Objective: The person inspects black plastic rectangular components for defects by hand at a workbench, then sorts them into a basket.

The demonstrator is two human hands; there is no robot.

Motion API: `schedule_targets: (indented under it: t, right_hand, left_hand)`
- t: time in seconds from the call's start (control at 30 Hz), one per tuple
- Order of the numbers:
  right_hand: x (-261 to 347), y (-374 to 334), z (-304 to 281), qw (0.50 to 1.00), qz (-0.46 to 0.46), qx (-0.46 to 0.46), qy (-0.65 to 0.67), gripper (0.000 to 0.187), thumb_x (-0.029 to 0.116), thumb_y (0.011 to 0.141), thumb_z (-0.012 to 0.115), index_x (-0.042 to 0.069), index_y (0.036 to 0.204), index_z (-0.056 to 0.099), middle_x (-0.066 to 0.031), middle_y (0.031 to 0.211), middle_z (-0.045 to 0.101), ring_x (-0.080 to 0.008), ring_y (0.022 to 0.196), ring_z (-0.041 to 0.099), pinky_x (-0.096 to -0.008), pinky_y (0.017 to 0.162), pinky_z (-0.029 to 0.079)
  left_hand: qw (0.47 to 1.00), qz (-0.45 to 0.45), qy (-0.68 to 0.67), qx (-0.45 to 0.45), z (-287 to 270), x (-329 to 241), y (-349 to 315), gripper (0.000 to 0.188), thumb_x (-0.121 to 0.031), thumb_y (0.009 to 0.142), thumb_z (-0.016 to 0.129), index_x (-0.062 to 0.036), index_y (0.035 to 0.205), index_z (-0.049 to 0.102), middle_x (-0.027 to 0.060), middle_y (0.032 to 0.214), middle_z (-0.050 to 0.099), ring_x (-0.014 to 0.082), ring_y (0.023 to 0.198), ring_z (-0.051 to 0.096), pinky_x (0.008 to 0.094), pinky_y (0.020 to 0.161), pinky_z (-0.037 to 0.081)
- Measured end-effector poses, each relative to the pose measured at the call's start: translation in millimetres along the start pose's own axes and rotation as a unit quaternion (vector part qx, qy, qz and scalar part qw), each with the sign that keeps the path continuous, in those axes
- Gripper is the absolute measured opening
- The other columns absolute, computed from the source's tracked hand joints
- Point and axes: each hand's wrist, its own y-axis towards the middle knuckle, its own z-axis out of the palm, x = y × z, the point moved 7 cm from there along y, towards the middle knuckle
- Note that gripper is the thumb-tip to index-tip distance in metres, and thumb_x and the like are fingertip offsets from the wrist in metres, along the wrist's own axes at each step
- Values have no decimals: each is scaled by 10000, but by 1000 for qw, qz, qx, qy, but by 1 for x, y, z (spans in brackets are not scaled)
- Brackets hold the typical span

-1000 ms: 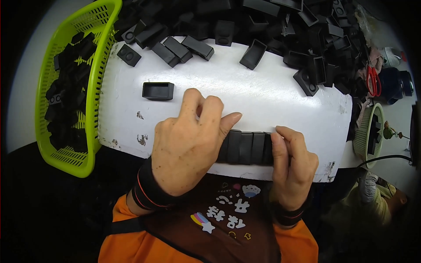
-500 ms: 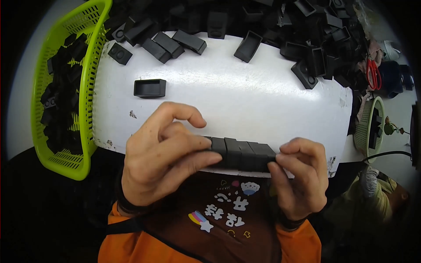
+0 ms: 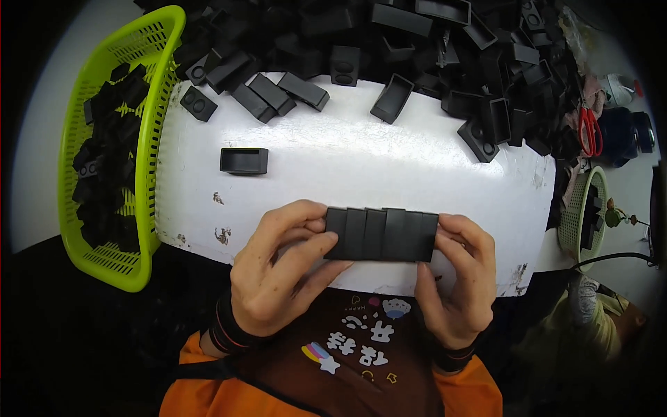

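Between my two hands a row of several black rectangular plastic boxes [image 3: 382,235] stands side by side at the near part of the white board. Their tops are slightly uneven. My left hand [image 3: 278,264] is closed on the row's left end, fingers at its side and thumb at the near edge. My right hand [image 3: 464,278] grips the right end, with the thumb at the near corner. Farther left lies a single open black box [image 3: 244,161], its hollow side showing. It touches neither hand.
A green plastic basket [image 3: 144,201] filled with black boxes stands at the left. A large heap of black boxes [image 3: 313,28] covers the far side of the white board [image 3: 313,156]. Red-handled scissors [image 3: 590,132], a dark jar [image 3: 622,137] and a pale basket [image 3: 573,215] are at the right.
My left hand has turned and drawn its fingers in against the row's left end. The row's broad faces now show more fully. The whole view has shifted slightly.
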Motion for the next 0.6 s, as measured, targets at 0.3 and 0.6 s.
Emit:
schedule_targets:
  t: [0.3, 0.6]
  right_hand:
    - [-7, 13, -7, 994, 76, -27, 73, 206, -178, 855, 546, -102, 1042, 583, -181, 1047, 583, -149, 776, 588, -241, 664, 510]
    - [-21, -7, -12, 984, 110, -75, 115, 306, -179, 910, 389, -123, 1172, 537, -217, 1139, 555, -163, 811, 622, -243, 689, 549]
  left_hand:
    - [986, -125, -112, 17, 0, 22, 31, 132, 3, 854, 706, 39, 864, 580, 85, 859, 557, 122, 607, 561, 272, 517, 474]
    - [987, -140, -84, 0, -7, 24, 22, 310, -154, 843, 753, 24, 1038, 591, 132, 933, 581, 250, 727, 616, 324, 601, 494]
